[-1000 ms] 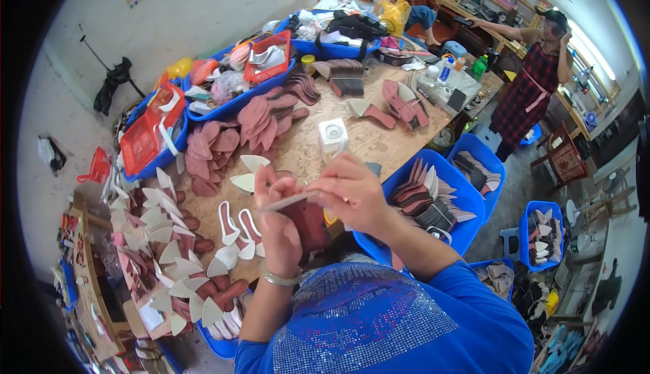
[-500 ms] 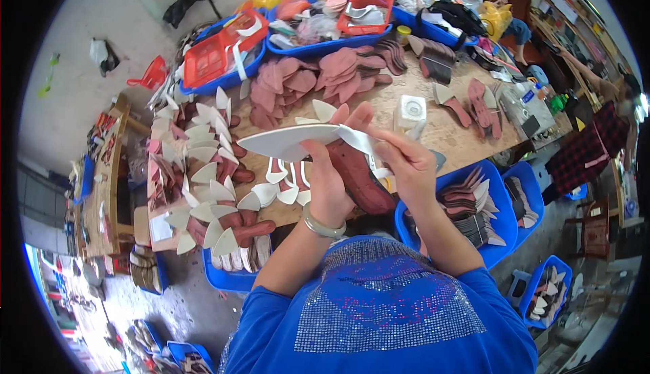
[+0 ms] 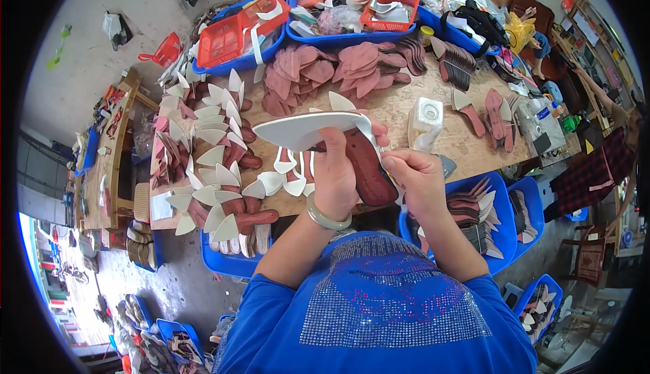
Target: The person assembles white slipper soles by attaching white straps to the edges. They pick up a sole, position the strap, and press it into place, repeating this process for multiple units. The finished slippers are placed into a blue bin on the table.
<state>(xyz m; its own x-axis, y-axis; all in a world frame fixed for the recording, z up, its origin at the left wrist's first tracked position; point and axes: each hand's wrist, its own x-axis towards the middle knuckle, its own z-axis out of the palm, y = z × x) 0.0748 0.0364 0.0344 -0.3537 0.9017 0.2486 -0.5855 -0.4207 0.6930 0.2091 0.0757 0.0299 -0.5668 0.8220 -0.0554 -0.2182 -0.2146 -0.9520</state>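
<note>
While the left hand [image 3: 336, 179] curls round a sole [image 3: 370, 173] mid-frame, we see the right hand [image 3: 421, 179] pinching, apparently, its white edging [image 3: 366, 131]; we judge this edge-fitting, next needing steady alignment.

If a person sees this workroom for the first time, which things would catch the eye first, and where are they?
Probably the shoe piece at the centre, with its white pointed end and dark red end, between the left hand and the right hand. Below it, the bright blue shirt glitters. Behind, reddish pieces lie heaped on the table.
</note>
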